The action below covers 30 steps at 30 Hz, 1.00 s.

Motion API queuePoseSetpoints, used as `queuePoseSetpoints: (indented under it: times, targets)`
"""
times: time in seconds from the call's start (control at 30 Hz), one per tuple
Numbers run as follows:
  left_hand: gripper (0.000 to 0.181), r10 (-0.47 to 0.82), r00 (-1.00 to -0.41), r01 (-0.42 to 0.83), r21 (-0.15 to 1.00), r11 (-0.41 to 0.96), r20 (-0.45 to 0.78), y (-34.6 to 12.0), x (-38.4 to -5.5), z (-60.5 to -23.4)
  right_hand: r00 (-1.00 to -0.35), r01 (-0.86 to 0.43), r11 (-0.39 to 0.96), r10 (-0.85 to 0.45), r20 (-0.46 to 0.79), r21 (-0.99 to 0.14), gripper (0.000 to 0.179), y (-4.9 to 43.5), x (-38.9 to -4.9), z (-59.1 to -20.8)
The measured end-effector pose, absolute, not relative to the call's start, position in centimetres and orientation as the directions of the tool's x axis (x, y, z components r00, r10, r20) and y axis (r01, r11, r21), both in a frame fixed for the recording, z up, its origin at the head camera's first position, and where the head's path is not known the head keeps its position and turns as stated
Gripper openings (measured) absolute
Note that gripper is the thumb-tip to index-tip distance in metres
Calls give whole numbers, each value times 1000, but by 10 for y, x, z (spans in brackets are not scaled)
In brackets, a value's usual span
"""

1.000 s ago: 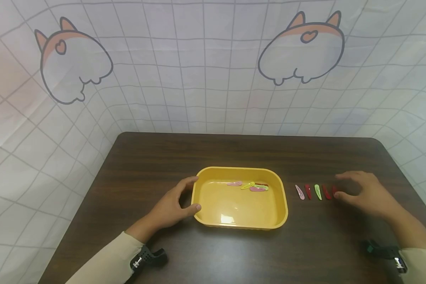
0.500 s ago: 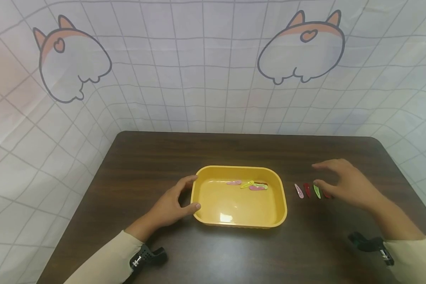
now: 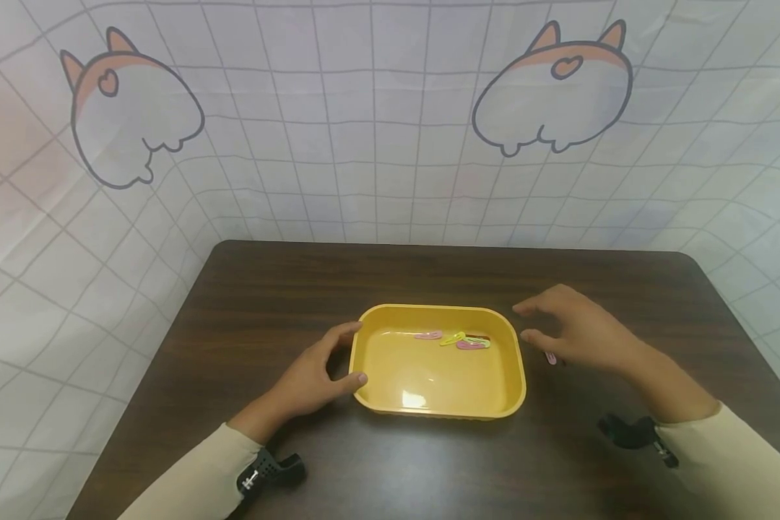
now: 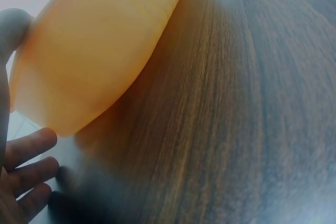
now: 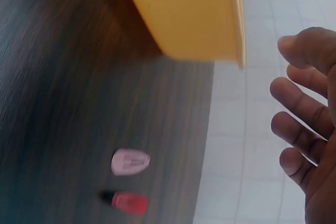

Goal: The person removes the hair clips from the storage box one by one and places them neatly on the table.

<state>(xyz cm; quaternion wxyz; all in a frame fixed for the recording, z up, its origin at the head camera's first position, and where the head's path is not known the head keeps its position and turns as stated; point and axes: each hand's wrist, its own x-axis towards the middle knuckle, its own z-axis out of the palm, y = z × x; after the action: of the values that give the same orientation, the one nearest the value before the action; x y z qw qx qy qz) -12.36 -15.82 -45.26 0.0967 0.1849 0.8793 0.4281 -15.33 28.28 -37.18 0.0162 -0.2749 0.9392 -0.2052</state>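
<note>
My left hand holds the left end of a yellow plastic tray, its thumb over the rim and its other fingers along the outside; the left wrist view shows some of those fingers spread beside the tray wall. Several snap hair clips lie inside near the far right, among them a pink clip and a yellow clip. My right hand hovers just right of the tray, fingers apart, nothing between them. Below it, a pink clip and a red clip lie on the table; the head view hides most of that row.
The dark wooden table carries everything. A white checked cloth with cartoon animals hangs behind and beside it. Each wrist wears a dark strap, such as the left strap.
My right hand has moved left along the row of clips, from its right end to beside the tray, covering most of the row. My left hand and the tray have stayed put.
</note>
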Motion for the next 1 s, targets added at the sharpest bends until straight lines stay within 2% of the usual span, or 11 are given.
queuePoseSetpoints:
  times: [0.2,0.4,0.77,1.0]
  targets:
    - [81,409,-912,243,790,563,-12,-158,-123,-452,-774,-621,703,-619,132,-346,33,258,-157,-375]
    - [81,412,-911,254,781,571,-5,-158,-124,-453,-727,-675,659,-672,142,-332,30,238,-157,-376]
    - [81,415,-910,254,778,574,-9,-159,-124,-453,-716,-678,642,-687,125,-359,33,214,-160,-383]
    - [82,415,-910,252,783,568,-8,-160,-123,-453,-698,-684,631,-712,75,-366,27,203,-159,-385]
